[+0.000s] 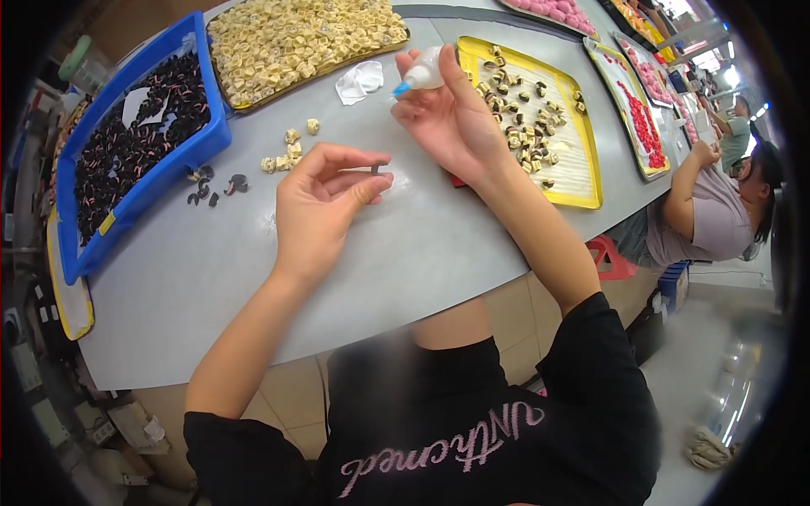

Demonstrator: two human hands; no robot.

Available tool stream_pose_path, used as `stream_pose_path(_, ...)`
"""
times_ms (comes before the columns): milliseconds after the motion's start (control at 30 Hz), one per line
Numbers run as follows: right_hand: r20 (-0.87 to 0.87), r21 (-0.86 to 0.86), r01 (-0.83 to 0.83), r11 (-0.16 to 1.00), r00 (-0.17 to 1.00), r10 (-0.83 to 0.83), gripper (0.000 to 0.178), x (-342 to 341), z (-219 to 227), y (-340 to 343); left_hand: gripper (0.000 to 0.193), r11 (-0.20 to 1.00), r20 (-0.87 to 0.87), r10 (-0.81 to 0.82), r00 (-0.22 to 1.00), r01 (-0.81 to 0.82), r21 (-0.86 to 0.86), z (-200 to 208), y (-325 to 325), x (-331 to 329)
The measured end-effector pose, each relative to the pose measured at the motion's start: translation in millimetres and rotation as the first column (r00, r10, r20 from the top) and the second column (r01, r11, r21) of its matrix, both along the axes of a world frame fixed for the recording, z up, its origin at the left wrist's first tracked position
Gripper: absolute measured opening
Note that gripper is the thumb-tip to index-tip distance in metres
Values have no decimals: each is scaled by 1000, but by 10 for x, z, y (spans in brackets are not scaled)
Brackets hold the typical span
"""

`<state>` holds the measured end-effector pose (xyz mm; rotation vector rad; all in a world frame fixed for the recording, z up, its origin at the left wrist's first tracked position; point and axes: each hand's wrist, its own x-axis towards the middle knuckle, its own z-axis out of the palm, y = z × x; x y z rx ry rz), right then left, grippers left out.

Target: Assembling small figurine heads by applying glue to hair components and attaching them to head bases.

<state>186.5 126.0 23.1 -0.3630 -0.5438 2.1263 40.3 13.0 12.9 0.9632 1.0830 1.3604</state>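
Note:
Between the thumb and fingertips of my left hand (316, 211) is a small dark curved piece (378, 168), held just over the grey table (363, 278). My right hand (460, 122) is closed around a small white squeeze bottle (423, 71) with a blue nozzle pointing down and left. A few cream-coloured cubes (283, 162) lie beyond my left hand. To their left are loose black curved pieces (239, 183), some with pink. A crumpled white tissue (359, 82) lies farther back, left of the bottle.
A blue bin (221, 135) of black-and-pink pieces stands left. Behind it a tray of cream cubes (304, 42) sits at the table's back. Right of my hand is a yellow-rimmed tray (595, 181) with cream-and-black pieces. Farther right, a person (717, 202) works by trays of red and pink pieces.

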Motion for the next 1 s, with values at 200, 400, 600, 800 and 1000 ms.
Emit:
stream_pose_path(200,231,62,-29,998,973,14,43,-14,11,-57,31,985,-46,103,994,-95,141,-68,15,-1)
stream_pose_path(400,330,147,-54,988,944,3,42,-18,60,-92,35,976,-192,106,976,-65,210,-115,10,-13)
stream_pose_path(600,442,235,-36,971,894,-74,42,-18,64,-133,36,969,-202,135,970,-86,233,-124,-14,17)
stream_pose_path(800,486,336,-41,941,864,-136,41,-37,81,-158,37,958,-252,166,953,-96,269,-107,-23,8)
stream_pose_path(1000,500,391,-65,918,852,-152,42,-58,79,-192,40,957,-263,161,951,-86,277,-109,-25,12)
